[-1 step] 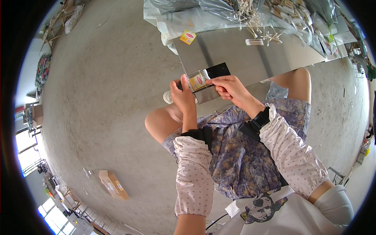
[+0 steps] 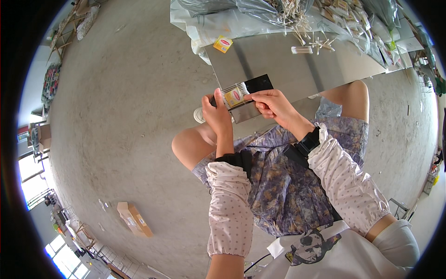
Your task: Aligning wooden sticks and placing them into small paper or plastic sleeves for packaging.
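Head view: black tray (image 2: 261, 83) bears cotton swabs (image 2: 245, 88), yellow label (image 2: 235, 96).

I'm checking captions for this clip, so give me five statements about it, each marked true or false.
1. The left hand holds a black flat piece bearing a row of cotton swabs. True.
2. The right hand lies flat on the table. False: the right hand has its fingers at the swabs' right-hand ends.
3. A cardboard box lies on the floor. True.
4. Both oversleeves are plain black. False: the oversleeves are pale and dotted.
5. The metal table has a yellow packet near its left edge. True.
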A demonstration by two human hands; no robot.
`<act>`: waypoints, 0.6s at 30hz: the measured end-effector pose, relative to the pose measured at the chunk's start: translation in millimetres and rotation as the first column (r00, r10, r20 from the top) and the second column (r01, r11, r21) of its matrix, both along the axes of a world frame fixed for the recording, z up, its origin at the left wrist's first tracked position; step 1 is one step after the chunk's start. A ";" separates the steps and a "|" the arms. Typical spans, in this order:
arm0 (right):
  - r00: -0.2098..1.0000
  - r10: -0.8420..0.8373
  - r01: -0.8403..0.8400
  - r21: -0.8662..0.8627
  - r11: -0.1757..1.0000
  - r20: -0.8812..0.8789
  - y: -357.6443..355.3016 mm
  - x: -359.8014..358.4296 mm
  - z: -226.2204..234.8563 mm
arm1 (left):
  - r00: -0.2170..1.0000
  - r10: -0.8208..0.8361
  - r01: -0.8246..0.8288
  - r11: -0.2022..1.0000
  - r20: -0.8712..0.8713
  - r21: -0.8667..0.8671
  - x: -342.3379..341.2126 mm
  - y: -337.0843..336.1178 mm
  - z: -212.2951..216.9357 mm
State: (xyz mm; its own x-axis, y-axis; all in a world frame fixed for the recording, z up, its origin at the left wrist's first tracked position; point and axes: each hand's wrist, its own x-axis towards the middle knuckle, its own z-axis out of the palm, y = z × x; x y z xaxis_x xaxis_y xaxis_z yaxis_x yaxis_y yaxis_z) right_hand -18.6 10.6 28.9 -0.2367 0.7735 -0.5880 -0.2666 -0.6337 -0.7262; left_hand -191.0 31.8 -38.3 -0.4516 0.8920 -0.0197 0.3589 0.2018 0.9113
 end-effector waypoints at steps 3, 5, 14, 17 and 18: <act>0.998 -0.066 0.066 0.016 0.998 0.000 1.6 -1.0 -4.9 | 1.000 0.014 -0.014 0.999 -0.011 0.030 -0.1 0.6 -0.8; 0.988 -0.153 0.152 0.143 0.978 0.002 3.5 -1.4 -10.0 | 1.000 0.012 -0.012 1.000 -0.009 0.021 -1.0 0.0 -0.6; 0.866 -0.487 0.486 0.418 0.768 -0.113 25.6 -47.5 -33.1 | 0.999 0.039 -0.038 0.993 -0.001 0.108 7.0 2.0 -1.3; 0.896 -0.443 0.408 0.468 0.784 -0.039 22.5 -60.1 -33.7 | 0.999 0.049 -0.050 0.994 0.011 0.099 2.9 -0.5 -2.8; 0.895 -0.446 0.398 0.479 0.782 -0.016 22.5 -61.3 -35.5 | 0.998 0.051 -0.053 0.993 0.026 0.102 2.7 -0.1 -2.4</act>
